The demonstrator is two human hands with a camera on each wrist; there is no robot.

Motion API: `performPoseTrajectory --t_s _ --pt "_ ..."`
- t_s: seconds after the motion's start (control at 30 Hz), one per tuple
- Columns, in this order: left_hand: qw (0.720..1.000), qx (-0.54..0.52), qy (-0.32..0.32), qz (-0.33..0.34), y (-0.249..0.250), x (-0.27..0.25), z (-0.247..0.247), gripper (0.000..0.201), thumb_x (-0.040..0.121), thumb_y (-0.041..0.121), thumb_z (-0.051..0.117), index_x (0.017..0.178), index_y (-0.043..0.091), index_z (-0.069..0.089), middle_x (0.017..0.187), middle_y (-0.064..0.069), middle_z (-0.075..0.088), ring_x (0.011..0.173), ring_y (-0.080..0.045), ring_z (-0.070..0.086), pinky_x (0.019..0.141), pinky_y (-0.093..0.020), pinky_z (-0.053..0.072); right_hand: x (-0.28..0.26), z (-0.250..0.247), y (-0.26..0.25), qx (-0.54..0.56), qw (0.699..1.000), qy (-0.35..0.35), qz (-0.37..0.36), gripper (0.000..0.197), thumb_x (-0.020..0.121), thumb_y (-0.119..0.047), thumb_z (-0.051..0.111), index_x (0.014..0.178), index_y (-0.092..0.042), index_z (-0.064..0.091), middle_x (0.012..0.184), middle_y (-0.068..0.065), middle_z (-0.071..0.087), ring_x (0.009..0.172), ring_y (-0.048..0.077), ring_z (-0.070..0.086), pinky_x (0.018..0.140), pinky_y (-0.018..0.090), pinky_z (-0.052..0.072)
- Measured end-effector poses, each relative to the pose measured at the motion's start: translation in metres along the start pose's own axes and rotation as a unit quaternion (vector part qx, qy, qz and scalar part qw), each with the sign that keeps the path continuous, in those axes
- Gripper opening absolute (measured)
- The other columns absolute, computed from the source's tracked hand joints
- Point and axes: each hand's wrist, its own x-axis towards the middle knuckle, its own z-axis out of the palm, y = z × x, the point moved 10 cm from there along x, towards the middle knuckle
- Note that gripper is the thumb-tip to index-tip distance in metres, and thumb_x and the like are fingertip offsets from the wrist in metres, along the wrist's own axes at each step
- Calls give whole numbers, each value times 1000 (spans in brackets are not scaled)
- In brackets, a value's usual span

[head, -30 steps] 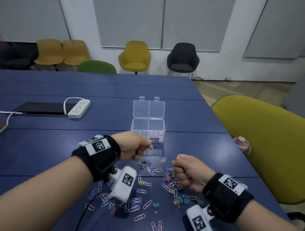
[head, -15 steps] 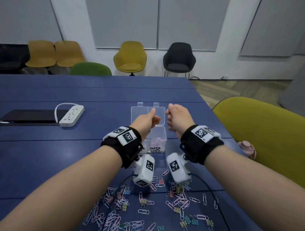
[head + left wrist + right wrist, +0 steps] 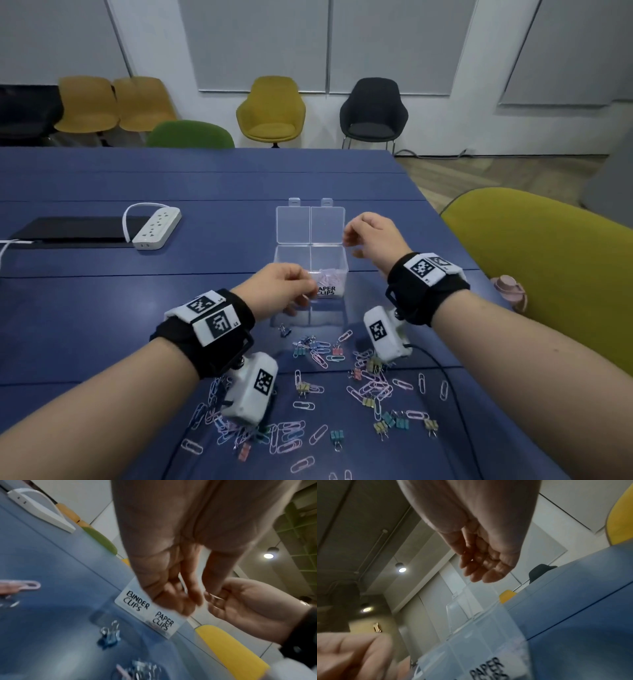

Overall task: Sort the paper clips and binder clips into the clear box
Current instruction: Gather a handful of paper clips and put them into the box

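Clear plastic box (image 3: 310, 255) with two compartments stands open on the blue table (image 3: 205, 192), beyond the scattered paper clips (image 3: 371, 385) and small binder clips (image 3: 385, 423). Half a second ago both hands were raised together over it; now the right hand (image 3: 371, 236) hangs beside its right compartment, fingers loose and empty, so I judge the drop done. The left hand (image 3: 279, 286) has come down before the box. Its fingers are curled; whether they hold anything I cannot tell. It hides the binder-clips side.
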Motion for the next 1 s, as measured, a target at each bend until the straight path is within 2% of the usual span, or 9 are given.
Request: performPoseTrajectory --t_s 0.1,0.17,0.23,0.3,0.37,0.43,0.57,0.77,1.0 --pt "991 98 -89 -31 -14 -9 24 7 87 8 61 83 14 63 78 -4 63 73 -18 56 60 -25 47 -23 -23 2 -128 992 -10 -21 24 88 -9 45 67 -15 53 70 0 61 59 14 55 54 22 40" --pt "973 215 -90 -8 -9 -12 31 9 86 7 61 90 15 65 76 4 61 71 -12 55 64 -20 48 -39 -29 13 -228 972 -58 -7 21 87 -12 48 67 -16 55 69 -2 61 55 12 55 51 22 40" --pt "936 342 -84 29 -1 -15 40 14 83 13 65 97 17 67 82 8 61 76 -9 57 72 -18 47 -58 -26 31 -342 928 -149 22 15 86 -12 52 71 -16 57 66 -2 61 54 10 55 47 16 41" --pt "899 426 -93 43 0 -18 52 26 80 20 70 105 18 65 97 4 62 91 -13 58 81 -22 47 -79 -21 49 -455 858 -235 40 10 84 -10 54 80 -18 59 68 -4 59 60 11 55 48 10 40" --pt "874 476 -93 38 -4 -18 61 39 76 26 74 113 17 62 113 2 62 105 -17 58 92 -29 48 -95 -20 61 -538 796 -274 42 15 82 -9 56 88 -23 59 82 -4 60 76 14 55 62 17 41" --pt "856 508 -90 29 -7 -15 67 45 75 27 76 116 15 60 120 -1 61 110 -21 57 95 -34 49 -104 -19 71 -568 768 -291 54 25 80 -9 58 101 -22 62 101 -1 65 89 18 57 71 21 39" --pt "841 533 -92 18 -10 -7 78 37 77 20 74 111 9 63 115 -7 64 107 -25 59 90 -34 50 -104 -9 74 -571 773 -271 51 26 88 -14 52 112 -12 63 118 6 64 110 26 58 83 26 44" --pt "833 545 -93 4 -13 5 84 24 78 13 70 102 7 70 105 -8 71 99 -26 65 87 -35 54 -101 15 73 -591 763 -258 40 13 81 -18 65 91 -9 63 106 14 68 97 31 63 73 30 49" --pt "820 563 -99 -10 -21 5 86 20 81 10 59 96 4 71 101 -13 71 95 -30 66 82 -36 55 -107 33 76 -592 752 -285 48 25 79 -13 68 102 -5 68 105 13 70 91 27 64 75 32 53"
